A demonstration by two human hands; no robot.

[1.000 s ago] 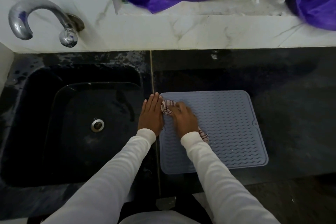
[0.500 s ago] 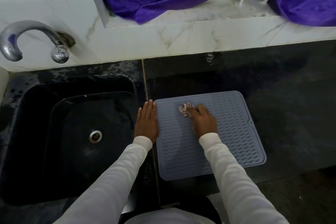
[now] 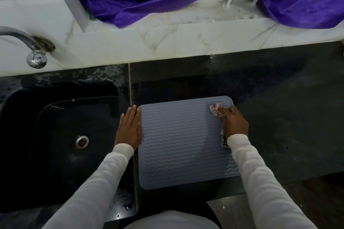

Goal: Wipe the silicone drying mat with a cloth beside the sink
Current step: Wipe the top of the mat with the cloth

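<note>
A grey-blue silicone drying mat (image 3: 182, 141) with a wavy ribbed surface lies flat on the black counter, just right of the sink. My left hand (image 3: 129, 128) rests flat with straight fingers along the mat's left edge. My right hand (image 3: 233, 121) presses a small striped white cloth (image 3: 216, 108) onto the mat's far right corner; the fingers curl over it, and a strip of the cloth trails out under the wrist. My right forearm hides the mat's right edge.
A black sink (image 3: 61, 141) with a metal drain (image 3: 81, 141) lies to the left. A chrome tap (image 3: 31, 50) juts from the white marble backsplash. Purple fabric (image 3: 186, 0) hangs over the ledge behind. Dark countertop (image 3: 279, 117) stretches to the right.
My right hand has swept the cloth from the mat's far left corner across to its far right corner. My left hand stays flat at the left edge. The camera has tilted.
</note>
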